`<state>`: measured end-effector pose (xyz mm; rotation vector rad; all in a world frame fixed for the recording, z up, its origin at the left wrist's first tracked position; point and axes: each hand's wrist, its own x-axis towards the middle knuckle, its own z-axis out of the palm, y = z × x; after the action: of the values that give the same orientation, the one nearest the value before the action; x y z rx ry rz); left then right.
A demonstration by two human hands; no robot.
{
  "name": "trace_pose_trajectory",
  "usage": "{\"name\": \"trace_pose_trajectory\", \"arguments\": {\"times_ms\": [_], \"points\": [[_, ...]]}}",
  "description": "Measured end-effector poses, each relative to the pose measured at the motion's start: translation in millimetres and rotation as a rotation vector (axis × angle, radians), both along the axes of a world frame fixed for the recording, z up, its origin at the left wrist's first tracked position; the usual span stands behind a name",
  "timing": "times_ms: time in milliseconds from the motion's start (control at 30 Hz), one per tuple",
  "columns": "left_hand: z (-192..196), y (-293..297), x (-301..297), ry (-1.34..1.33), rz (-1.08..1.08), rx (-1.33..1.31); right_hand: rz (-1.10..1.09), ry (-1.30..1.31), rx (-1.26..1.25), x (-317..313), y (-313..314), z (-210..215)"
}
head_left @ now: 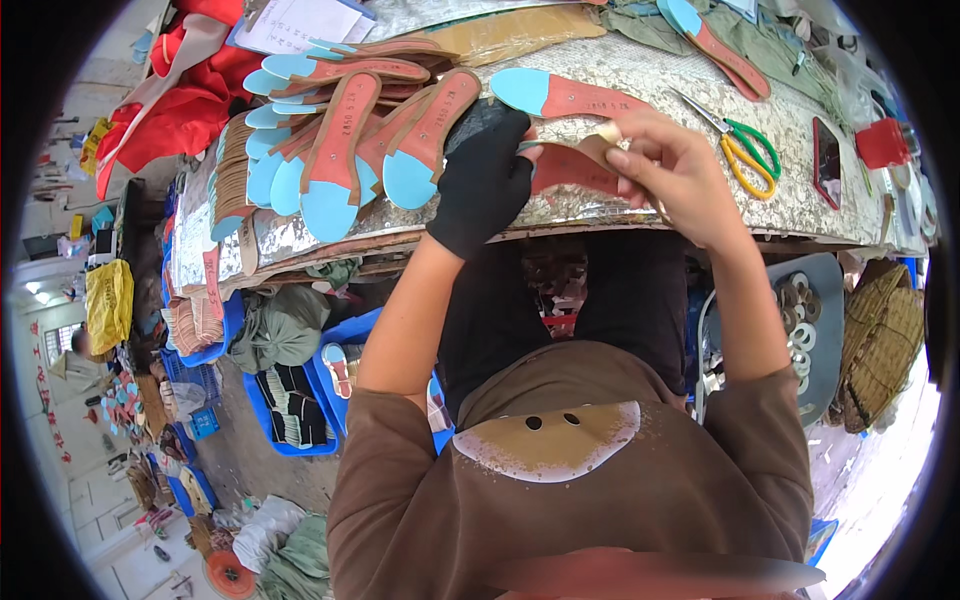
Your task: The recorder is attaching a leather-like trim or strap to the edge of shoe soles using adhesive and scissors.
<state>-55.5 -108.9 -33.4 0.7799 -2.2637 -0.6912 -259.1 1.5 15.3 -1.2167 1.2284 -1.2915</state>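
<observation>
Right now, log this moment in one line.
left hand: black-gloved, holding red insole | right hand: bare, holding same insole | leftward: piled insoles | rightward: scissors, phone

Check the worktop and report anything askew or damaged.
The worktop is heavily mottled, as if worn. At its left, the blue-and-red insoles overlap at uneven angles, so that pile looks askew.
</observation>
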Motion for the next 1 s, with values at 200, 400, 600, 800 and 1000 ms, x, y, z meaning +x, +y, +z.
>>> {"name": "trace_pose_trajectory", "arguments": {"times_ms": [200,400,600,800,1000], "points": [[6,2,-33,0.03,-0.091,-0.34,-0.146,0.128,-0.044,-7,-46,-2],[-2,4,-31,0.191,-0.043,0.032,0.0,0.639,-0.173,-33,-59,-28],[-2,-6,-25,0.186,-0.066,0.125,0.12,0.814,0.135,-40,-54,-15],[-2,8,-25,0.24,-0.001,0.101,0.07,0.166,-0.196,-26,-53,8],[-9,8,-30,0.284,0.029,0.095,0.123,0.611,0.036,-15,-61,-4]]}}
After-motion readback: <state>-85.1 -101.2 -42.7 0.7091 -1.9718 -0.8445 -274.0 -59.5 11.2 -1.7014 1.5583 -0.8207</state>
